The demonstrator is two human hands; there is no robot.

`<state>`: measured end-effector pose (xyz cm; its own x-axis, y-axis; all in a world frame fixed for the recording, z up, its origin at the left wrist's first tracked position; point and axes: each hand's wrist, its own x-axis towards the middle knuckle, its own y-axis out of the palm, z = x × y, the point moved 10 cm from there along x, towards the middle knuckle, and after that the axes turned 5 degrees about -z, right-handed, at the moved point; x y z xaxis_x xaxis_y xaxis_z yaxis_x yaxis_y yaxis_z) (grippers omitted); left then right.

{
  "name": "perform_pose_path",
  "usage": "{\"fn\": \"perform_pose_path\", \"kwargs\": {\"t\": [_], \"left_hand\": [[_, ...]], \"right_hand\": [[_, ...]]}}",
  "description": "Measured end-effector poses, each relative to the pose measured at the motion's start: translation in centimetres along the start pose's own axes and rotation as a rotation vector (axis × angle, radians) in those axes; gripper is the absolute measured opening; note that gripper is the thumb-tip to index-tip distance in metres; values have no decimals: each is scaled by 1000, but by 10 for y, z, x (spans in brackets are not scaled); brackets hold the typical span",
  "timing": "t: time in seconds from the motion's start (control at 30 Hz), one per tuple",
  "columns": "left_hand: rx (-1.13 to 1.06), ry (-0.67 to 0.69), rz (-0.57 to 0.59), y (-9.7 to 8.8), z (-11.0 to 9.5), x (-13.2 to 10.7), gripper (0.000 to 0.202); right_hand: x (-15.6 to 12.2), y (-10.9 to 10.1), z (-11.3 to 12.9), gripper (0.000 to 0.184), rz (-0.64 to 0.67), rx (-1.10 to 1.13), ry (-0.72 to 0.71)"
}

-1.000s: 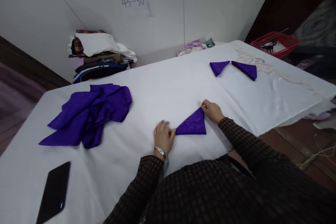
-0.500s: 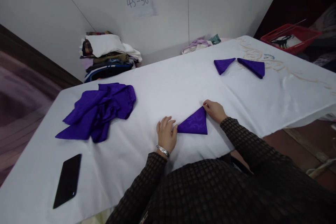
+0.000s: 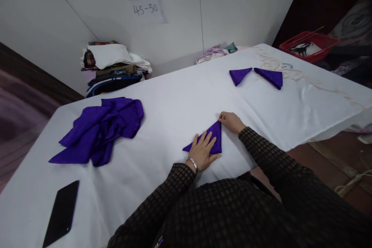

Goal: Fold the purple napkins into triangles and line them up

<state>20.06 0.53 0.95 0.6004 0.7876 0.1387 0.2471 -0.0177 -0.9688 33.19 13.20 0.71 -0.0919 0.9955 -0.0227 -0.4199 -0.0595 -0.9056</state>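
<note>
A purple cloth napkin (image 3: 216, 137), folded into a triangle, lies on the white tablecloth (image 3: 168, 108) in front of me. My left hand (image 3: 202, 152), with a silver bracelet at the wrist, rests flat across it, fingers spread. At the triangle's upper corner, my right hand (image 3: 231, 121) pinches the fabric between thumb and fingertips. Two more folded purple triangles, a left one (image 3: 240, 76) and a right one (image 3: 270, 77), lie farther back to the right. A loose heap of purple cloth (image 3: 101, 130) spreads over the table's left part.
A black phone (image 3: 62, 211) lies at the front left. Stacked clothes (image 3: 113, 69) stand against the wall past the back edge, and crumpled lilac fabric (image 3: 213, 52) sits farther right. Beyond the far right corner is a red basket (image 3: 309, 46). Paper signs (image 3: 147, 9) hang on the wall.
My left hand has moved right from beside the napkin's left tip onto its surface and flattened there. The right hand keeps its pinch on the upper corner. The view has shifted slightly.
</note>
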Motion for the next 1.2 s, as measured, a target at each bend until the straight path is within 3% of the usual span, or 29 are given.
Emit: {"fn": "perform_pose_path", "kwargs": {"t": [0.13, 0.23, 0.33, 0.43, 0.6, 1.0, 1.2], "left_hand": [[5, 2, -21, -3, -1, 0, 66], [-9, 4, -11, -2, -1, 1, 65], [-4, -9, 7, 3, -2, 2, 57], [17, -39, 16, 6, 1, 3, 54], [-26, -7, -7, 3, 0, 2, 59], [-34, 13, 0, 3, 0, 0, 66], [-12, 23, -4, 6, 1, 0, 67]], "right_hand": [[-17, -20, 21, 25, -168, 41, -71], [-54, -29, 72, 34, -276, 214, -337], [-91, -3, 127, 43, -85, 351, -603], [-98, 26, 145, 55, 72, 328, -588], [-77, 42, 125, 66, 134, 242, -460], [-33, 32, 61, 64, 22, -35, -375], [-24, 31, 49, 68, 54, -83, -348]]}}
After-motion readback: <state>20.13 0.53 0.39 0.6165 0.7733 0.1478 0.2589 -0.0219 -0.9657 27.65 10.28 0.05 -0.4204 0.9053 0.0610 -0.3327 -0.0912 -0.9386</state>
